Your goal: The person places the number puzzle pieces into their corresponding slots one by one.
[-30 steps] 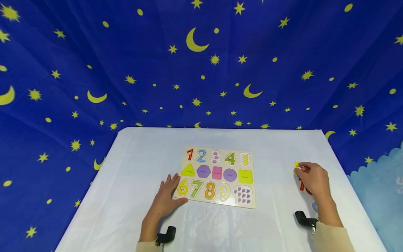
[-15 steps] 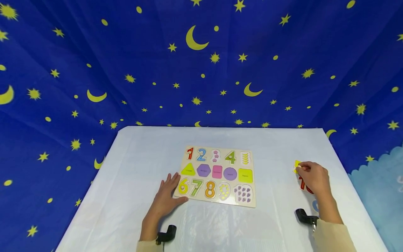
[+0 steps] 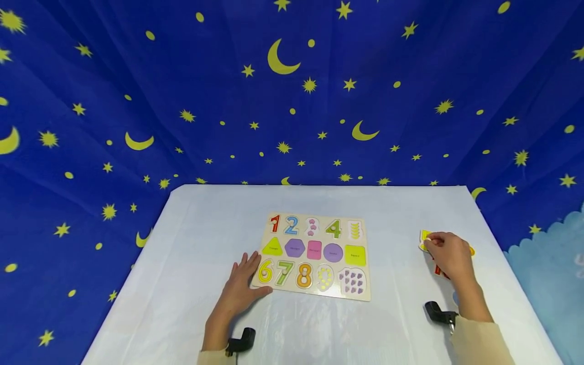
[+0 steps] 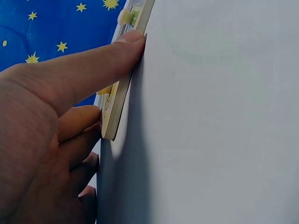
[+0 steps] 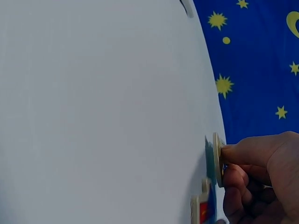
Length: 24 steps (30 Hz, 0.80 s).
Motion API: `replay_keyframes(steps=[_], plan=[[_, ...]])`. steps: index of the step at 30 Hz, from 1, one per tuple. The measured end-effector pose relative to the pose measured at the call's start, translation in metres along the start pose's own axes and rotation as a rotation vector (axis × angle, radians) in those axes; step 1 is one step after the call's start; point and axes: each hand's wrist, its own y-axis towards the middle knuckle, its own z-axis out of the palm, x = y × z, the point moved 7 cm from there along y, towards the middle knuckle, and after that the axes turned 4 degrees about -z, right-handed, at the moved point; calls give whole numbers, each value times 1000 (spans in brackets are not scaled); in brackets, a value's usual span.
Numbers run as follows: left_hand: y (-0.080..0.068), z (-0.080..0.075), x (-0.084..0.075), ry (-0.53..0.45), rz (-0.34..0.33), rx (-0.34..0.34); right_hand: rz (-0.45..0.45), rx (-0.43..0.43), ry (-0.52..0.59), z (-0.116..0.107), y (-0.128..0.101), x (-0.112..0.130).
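A wooden number puzzle board (image 3: 298,294) lies mid-table, with 1, 2, 4, 6, 7 and 8 seated and bare recesses showing printed fruit-like pictures. My left hand (image 3: 239,286) rests at its lower left corner, fingers along the left side and thumb on the front edge. In the left wrist view the thumb lies across the board's edge (image 4: 117,112). My right hand (image 3: 453,256) pinches a yellow number puzzle piece (image 3: 424,237) at the right of the table; its digit is partly covered by the fingers. The piece (image 5: 217,161) stands edge-on in the right wrist view, close over the table.
Beside and under the right hand lie a red number piece (image 3: 439,271), an orange piece (image 3: 472,251) and a blue piece (image 3: 455,298), each partly hidden. A blue star-patterned cloth (image 3: 292,101) hangs behind the white table (image 3: 214,218).
My right hand has shifted slightly left with the yellow piece, and an orange piece now shows to its right. The left hand and the board have stayed in place.
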Motion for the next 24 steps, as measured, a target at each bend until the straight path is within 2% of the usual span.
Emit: replay_keyframes(steps=[7,15,24], plan=[[1,-1,-2,5,33,-24,-19,-15,-7,3,2,10],[1,2,-1,-8,10,-7,-24,6,8,13,4,19],[0,1,-2,-3,27,-29,-93,-7,45,21,10,39]])
